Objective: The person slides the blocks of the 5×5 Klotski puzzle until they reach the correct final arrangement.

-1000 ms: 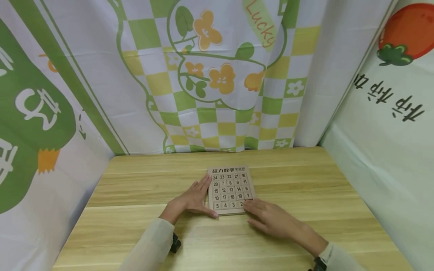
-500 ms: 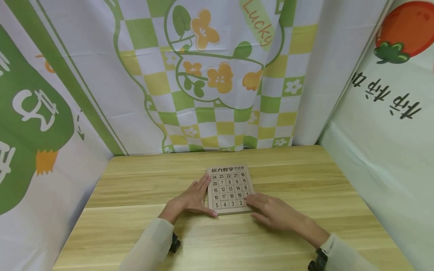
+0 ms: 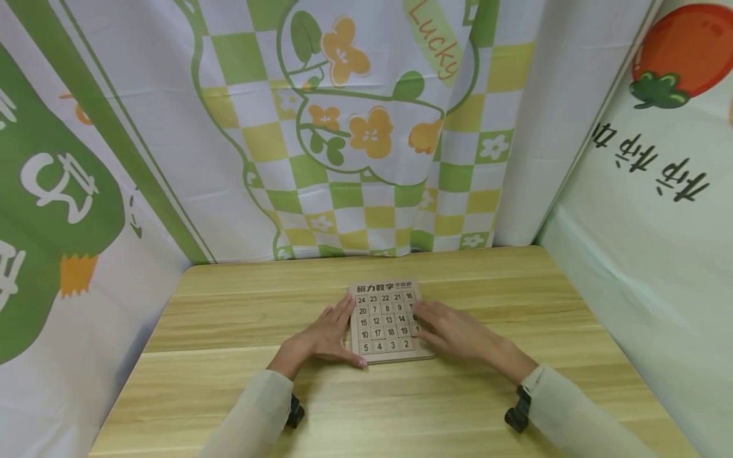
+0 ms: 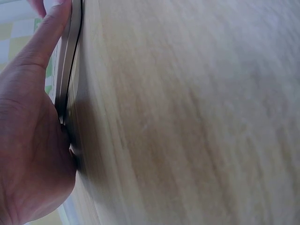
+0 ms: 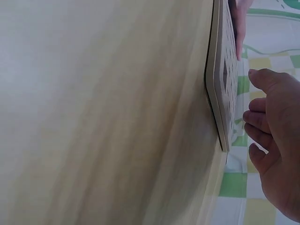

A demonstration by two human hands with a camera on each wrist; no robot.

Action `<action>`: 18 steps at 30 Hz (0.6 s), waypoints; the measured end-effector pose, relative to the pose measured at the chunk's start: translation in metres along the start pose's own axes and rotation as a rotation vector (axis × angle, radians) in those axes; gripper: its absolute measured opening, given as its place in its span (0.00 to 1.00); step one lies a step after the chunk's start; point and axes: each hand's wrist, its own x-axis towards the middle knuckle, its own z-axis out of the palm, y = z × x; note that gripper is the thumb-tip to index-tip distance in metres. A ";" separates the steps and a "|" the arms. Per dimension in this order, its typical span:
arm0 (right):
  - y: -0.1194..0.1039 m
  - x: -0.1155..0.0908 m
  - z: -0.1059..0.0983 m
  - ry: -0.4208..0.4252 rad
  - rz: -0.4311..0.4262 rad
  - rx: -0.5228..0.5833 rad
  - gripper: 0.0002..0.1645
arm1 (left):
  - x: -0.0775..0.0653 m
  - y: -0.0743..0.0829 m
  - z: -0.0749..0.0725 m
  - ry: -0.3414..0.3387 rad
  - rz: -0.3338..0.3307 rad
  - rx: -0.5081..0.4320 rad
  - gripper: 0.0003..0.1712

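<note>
Only in head view: readable tiles (image 3: 389, 320)

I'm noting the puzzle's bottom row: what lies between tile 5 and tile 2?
The head view shows tile 4 and tile 3 between tile 5 and tile 2.

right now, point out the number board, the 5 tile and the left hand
number board (image 3: 395, 357), head view, lower rim
5 tile (image 3: 366, 347), head view, printed numeral
left hand (image 3: 325, 335), head view, back of hand

A pale, striped wooden table (image 3: 492, 280) bears a number-tile puzzle (image 3: 389, 320), lying flat roughly midway across.
</note>
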 end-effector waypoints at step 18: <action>0.020 0.029 0.017 -0.029 0.026 0.020 0.41 | 0.000 -0.001 0.000 0.002 -0.007 0.008 0.84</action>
